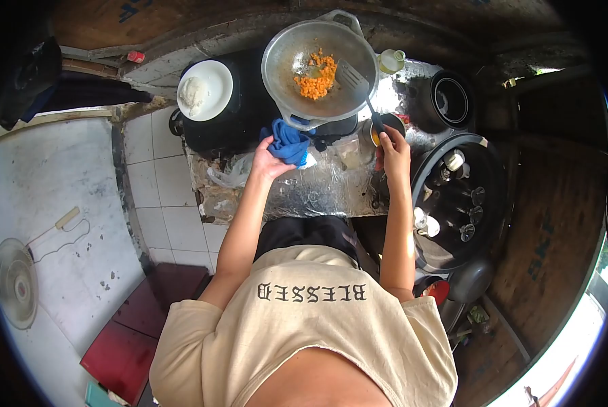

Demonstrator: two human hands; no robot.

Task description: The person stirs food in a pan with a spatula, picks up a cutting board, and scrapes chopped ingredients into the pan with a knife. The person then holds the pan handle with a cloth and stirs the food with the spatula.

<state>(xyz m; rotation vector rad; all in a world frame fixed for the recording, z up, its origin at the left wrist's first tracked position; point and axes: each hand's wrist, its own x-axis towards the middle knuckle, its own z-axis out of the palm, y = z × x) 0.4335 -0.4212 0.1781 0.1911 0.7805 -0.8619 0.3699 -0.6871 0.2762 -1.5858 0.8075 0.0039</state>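
Note:
A blue cloth (288, 140) is bunched in my left hand (271, 161), its fingers closed around it. The cloth lies against the near handle of a metal wok (277, 74); whether the handle is gripped through it is hidden. My right hand (393, 152) is wrapped round the dark handle of a slotted spatula (353, 78). The spatula's blade slants into the wok from the right, beside a heap of small diced orange pieces (314, 85). The wok sits over a black stove (250, 129).
Left of the wok is a white plate (224, 91) with a pale lump (194, 93). A bottle (391, 61), an open can (393, 122) and a black pot (450, 98) stand to the right. A large black basin (497, 197) holds several glasses and cups. Foil-like covering (324, 193) lines the counter's front.

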